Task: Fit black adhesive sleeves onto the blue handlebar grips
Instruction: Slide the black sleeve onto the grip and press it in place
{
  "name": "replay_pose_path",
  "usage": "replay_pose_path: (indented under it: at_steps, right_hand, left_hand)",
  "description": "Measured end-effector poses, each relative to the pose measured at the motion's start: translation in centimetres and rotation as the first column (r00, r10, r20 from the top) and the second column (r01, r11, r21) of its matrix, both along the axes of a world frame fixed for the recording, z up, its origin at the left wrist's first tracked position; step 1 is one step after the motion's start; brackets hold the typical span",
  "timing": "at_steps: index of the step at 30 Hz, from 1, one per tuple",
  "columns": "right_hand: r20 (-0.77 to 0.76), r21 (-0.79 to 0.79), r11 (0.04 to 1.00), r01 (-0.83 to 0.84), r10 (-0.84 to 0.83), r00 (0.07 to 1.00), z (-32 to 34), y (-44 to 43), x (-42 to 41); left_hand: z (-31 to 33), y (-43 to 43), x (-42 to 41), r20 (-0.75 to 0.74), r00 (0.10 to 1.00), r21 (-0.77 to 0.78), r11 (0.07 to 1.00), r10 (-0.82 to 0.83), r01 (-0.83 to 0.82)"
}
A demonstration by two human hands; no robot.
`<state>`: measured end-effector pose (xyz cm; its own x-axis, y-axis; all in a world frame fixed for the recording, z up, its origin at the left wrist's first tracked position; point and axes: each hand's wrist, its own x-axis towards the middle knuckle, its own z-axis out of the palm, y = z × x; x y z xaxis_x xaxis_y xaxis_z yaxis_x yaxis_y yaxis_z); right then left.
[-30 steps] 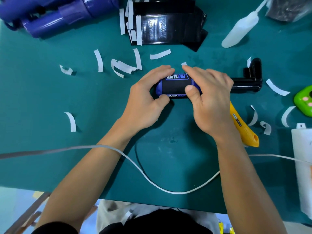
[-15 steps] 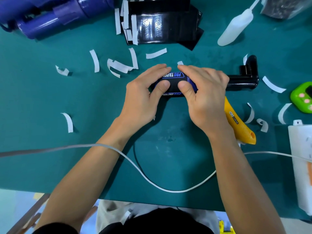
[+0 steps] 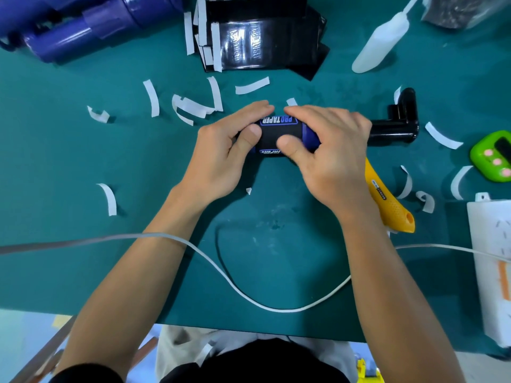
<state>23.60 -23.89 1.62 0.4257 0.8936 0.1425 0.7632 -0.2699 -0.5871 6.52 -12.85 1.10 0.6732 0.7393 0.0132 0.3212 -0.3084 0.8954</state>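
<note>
The wrapping step seems in hand: just toward 12 o'clock from the centre of the mat (image 3: 83, 167), the left hand (image 3: 218, 158) at 9 o'clock and the right hand (image 3: 329, 161) at 3 o'clock clasp the blue grip (image 3: 310, 134), thumbs pressing the black sleeve (image 3: 276, 135) down, which next likely needs firm smoothing all round.

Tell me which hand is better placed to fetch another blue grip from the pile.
Left, probably: the left hand sits nearer the blue grips at the far left; the right hand would have to cross the sleeved grip both hold.
</note>
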Motion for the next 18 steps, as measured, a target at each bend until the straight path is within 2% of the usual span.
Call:
replay_pose_path:
  at_steps: [2, 6, 12, 18]
  right_hand:
    - [0.056, -0.018, 1.0, 0.009, -0.008, 0.998, 0.0, 0.2, -0.4]
    - [0.031, 0.01, 1.0, -0.016, 0.016, 0.999, -0.2, 0.0, -0.1]
    - [-0.086, -0.02, 0.999, -0.046, 0.044, 0.995, 0.0, -0.4, 0.6]
    - [-0.098, -0.046, 0.995, -0.089, 0.084, 0.992, 0.0, -0.6, 1.4]
  left_hand:
    - [-0.2, -0.4, 0.2, 0.013, 1.0, 0.019, 1.0, 0.01, -0.01]
    - [-0.3, -0.7, 0.8, -0.008, 0.998, 0.084, 0.995, 0.055, -0.054]
    - [-0.2, -0.1, 0.5, -0.008, 1.0, 0.051, 0.999, 0.013, -0.012]
    - [-0.1, 0.8, -0.2, -0.01, 0.997, 0.011, 0.997, -0.072, 0.072]
